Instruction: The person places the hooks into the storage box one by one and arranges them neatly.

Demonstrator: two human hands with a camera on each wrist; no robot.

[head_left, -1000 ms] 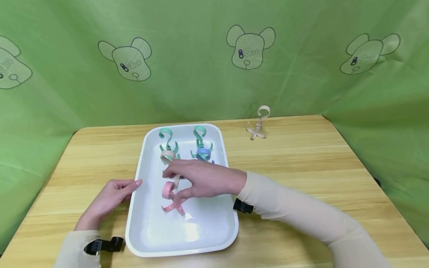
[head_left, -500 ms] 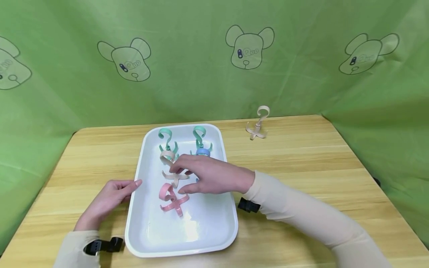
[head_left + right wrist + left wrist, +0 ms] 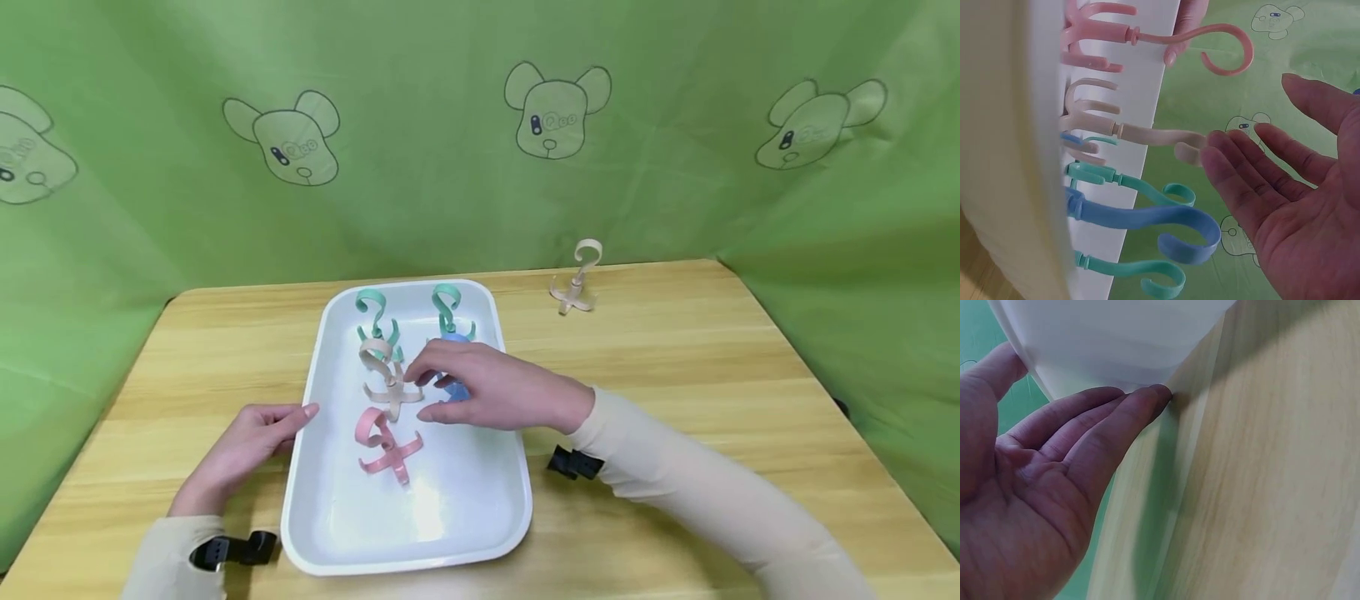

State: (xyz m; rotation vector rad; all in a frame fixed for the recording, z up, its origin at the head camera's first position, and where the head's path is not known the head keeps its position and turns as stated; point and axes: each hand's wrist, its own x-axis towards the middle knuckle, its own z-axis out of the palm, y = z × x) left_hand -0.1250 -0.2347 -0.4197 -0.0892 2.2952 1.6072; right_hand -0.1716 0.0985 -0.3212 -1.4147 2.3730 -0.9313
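Observation:
A white tray [image 3: 337, 517] on the table holds several four-pronged swivel hooks. In it stand a pink hook [image 3: 392, 457], a cream hook [image 3: 394, 392], a blue hook [image 3: 1141, 214] and two green ones. My left hand [image 3: 243, 446] grips the tray's left side, thumb over the rim and fingertips against the outer wall. Above the tray, my right hand [image 3: 502, 387] has relaxed fingers, with thumb and fingers apart and nothing between them. Its fingertips are close to the cream hook; contact cannot be told. It hides part of the blue hook in the head view.
A beige-pink hook [image 3: 574, 292] stands on the wooden table [image 3: 675, 358], behind and to the right of the tray. Behind the table hangs a green curtain [image 3: 420, 167] with mouse-head prints. Green hooks [image 3: 377, 327] stand at the tray's far end.
My right hand has drawn back to the right from over the pink and cream hooks, uncovering both. The pink hook has shifted slightly left. My left hand stays on the tray.

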